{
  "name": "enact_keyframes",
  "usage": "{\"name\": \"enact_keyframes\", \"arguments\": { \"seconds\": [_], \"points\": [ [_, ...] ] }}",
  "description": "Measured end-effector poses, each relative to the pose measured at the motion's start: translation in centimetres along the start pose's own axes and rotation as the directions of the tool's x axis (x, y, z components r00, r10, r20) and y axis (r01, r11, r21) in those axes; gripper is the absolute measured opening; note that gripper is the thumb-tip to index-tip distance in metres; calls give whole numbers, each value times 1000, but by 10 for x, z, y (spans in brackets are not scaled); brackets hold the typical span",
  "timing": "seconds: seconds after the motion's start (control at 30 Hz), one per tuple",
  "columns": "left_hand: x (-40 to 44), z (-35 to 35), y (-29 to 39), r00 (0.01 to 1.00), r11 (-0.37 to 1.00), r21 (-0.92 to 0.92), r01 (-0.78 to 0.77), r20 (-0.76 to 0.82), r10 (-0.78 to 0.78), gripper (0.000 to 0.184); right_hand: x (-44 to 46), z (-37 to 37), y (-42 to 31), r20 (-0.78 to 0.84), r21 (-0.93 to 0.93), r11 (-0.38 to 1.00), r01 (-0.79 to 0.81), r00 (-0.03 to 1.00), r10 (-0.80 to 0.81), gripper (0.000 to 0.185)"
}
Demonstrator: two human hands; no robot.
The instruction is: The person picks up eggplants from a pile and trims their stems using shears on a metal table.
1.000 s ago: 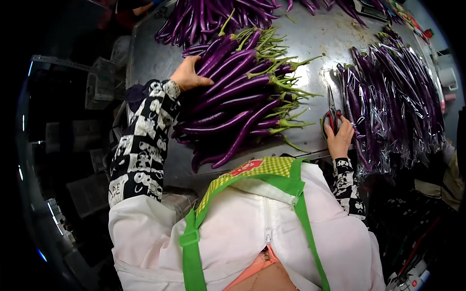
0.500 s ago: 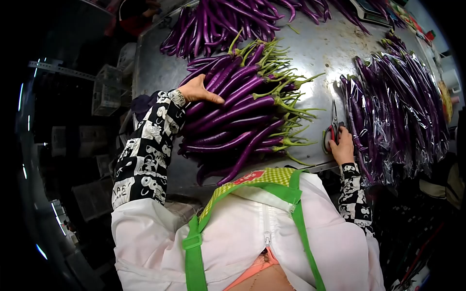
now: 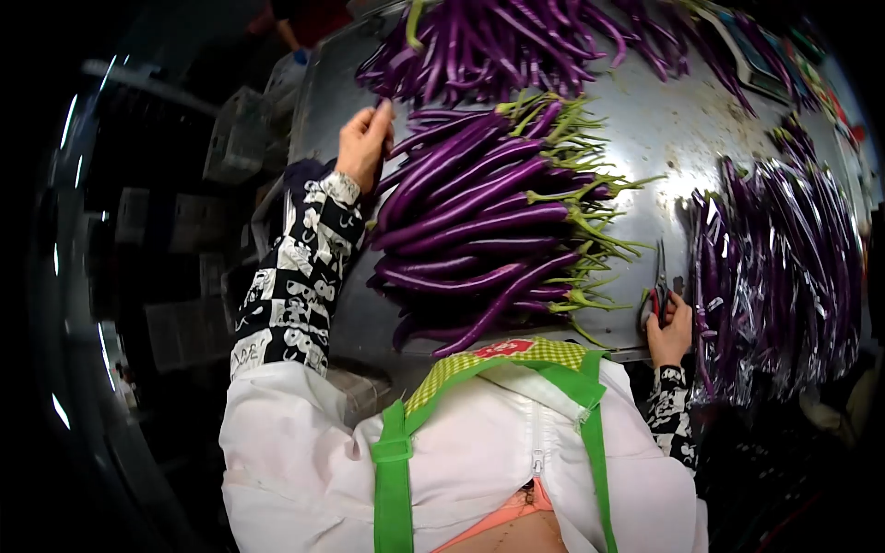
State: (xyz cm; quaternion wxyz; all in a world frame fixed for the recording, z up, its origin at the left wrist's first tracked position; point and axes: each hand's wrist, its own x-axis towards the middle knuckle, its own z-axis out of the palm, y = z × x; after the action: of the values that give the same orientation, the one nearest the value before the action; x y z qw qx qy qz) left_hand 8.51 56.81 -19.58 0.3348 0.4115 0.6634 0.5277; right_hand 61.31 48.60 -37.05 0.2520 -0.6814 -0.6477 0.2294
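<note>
"Several fingers of the right hand touch red-handled metal scissors; clamped or not, I can't tell."

"And the left hand?"

"Curled, grip unclear, at the left edge of the long, glossy purple eggplants piled on the grey metal table."

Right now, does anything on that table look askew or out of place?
Only mildly: one eggplant near the wearer's edge of the middle pile slants across its neighbours, while most there lie more nearly side by side. Nothing else stands out.
</note>
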Motion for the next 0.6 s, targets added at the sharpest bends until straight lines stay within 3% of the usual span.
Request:
{"name": "enact_keyframes", "arguments": {
  "seconds": [0.07,0.13,0.2,0.3,0.33,0.37,0.4,0.47,0.5,0.6],
  "points": [
    [-4,-24,7,977,998,35,43,-212,-35,46,-1,3,10,-60,-90,991,97,993,-102,43],
    [-11,-51,-2,947,989,-63,134,-286,-147,52,3,2,14,-73,-158,979,125,988,-138,42],
    [-28,-79,-17,906,968,29,251,-359,-224,50,7,0,11,-67,-169,979,118,989,-130,40],
    [-72,-149,-69,931,823,515,238,-363,-43,53,0,3,7,-77,-143,982,123,988,-135,39],
    [-89,-162,-92,913,718,610,336,-399,-88,53,0,0,8,-91,-150,982,111,988,-125,39],
    [-113,-159,-94,929,740,601,302,-358,-89,55,-1,2,8,-93,-144,982,126,986,-140,38],
    [-130,-168,-117,923,676,660,329,-377,-80,53,-2,3,8,-92,-138,980,143,983,-157,38],
    [-158,-180,-170,908,658,691,299,-418,26,54,-2,2,4,-103,-156,978,141,982,-158,38],
    [-168,-188,-191,912,640,699,321,-410,-9,55,-1,1,3,-100,-151,979,138,983,-154,38],
    [-148,-184,-183,884,598,712,368,-468,13,59,-1,2,0,-112,-136,983,124,984,-139,38]
  ]
}}
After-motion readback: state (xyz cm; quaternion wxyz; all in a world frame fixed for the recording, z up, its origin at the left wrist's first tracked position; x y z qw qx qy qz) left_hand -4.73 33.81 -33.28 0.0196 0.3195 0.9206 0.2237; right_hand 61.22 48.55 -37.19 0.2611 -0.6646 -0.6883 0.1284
